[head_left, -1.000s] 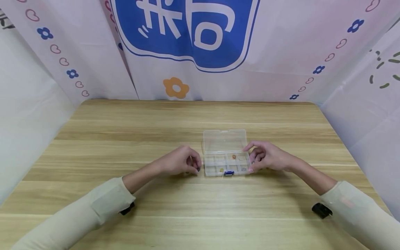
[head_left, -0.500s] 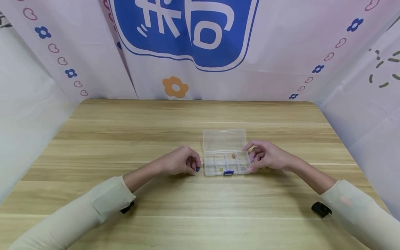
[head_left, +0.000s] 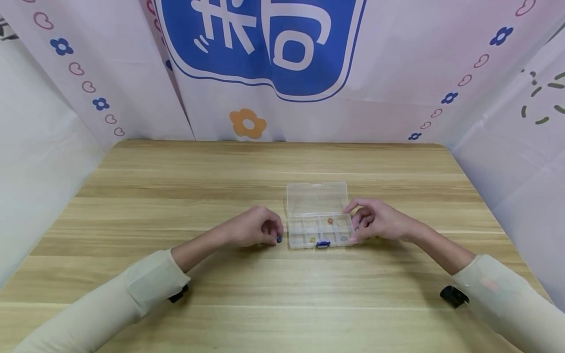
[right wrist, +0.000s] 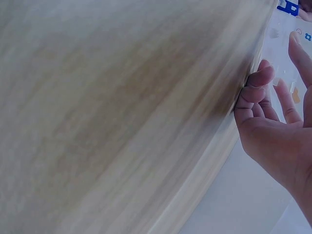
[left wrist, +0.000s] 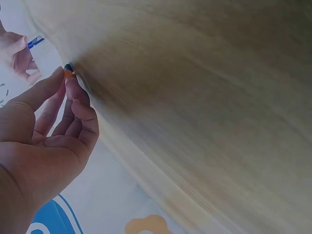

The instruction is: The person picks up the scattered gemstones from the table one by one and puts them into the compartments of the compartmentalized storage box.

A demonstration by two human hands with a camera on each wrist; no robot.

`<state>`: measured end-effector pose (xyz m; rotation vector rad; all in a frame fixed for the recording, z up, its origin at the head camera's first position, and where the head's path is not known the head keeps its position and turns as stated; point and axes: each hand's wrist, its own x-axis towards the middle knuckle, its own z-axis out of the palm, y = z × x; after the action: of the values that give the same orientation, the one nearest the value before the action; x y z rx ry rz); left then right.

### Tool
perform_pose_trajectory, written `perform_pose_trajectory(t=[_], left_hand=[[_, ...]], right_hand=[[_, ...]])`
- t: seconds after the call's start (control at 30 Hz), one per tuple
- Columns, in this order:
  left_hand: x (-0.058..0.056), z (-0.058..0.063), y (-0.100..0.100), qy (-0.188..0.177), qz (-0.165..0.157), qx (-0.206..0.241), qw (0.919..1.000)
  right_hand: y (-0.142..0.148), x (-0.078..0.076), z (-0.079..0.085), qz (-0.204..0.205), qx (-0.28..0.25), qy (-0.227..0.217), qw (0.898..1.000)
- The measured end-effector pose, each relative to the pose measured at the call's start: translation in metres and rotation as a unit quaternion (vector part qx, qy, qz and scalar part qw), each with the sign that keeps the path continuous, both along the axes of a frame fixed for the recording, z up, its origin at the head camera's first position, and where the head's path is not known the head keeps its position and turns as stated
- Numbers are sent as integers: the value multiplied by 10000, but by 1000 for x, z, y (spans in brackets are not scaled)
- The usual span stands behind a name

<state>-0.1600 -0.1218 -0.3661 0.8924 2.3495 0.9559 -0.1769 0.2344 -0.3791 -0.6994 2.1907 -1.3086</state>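
In the head view, a clear plastic compartment box (head_left: pixel 296 240) lies on the wooden table, its lid (head_left: pixel 317 198) standing raised at the back. Small orange (head_left: pixel 330 221) and yellow pieces (head_left: pixel 312 239) sit in separate compartments. Just left of the box, my left hand (head_left: pixel 256 228) pinches a small dark blue bead (head_left: pixel 279 239) between thumb and finger. Something orange (left wrist: pixel 68 74) shows beside the bead at those fingertips in the left wrist view. My right hand (head_left: pixel 381 220) holds the box's right end, index finger near the lid hinge, thumb at the front corner, other fingers curled.
A blue latch (head_left: pixel 323 244) is on the box's front edge. Wooden tabletop (head_left: pixel 273 304) surrounds the box and both hands. A white printed cloth (head_left: pixel 212 113) hangs behind the table. Dark devices sit under both sleeves, the right one (head_left: pixel 453 296) showing most.
The dark blue bead shows more clearly at my left fingertips than a second ago. That hand has barely moved. The right hand and the box stay where they were.
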Motion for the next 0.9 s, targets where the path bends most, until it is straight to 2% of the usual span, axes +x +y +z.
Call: perform_pose_trajectory(t=[0.3, 0.57, 0.9], left_hand=[[1, 4, -5, 0, 131, 25, 9999], [1, 6, -7, 132, 182, 250, 9994], [1, 5, -5, -67, 135, 668, 9977]], right_hand=[[-1, 0, 0, -21, 22, -8, 10000], [-1, 2, 2, 3, -21, -2, 10000], [-1, 0, 0, -33, 65, 12, 10000]])
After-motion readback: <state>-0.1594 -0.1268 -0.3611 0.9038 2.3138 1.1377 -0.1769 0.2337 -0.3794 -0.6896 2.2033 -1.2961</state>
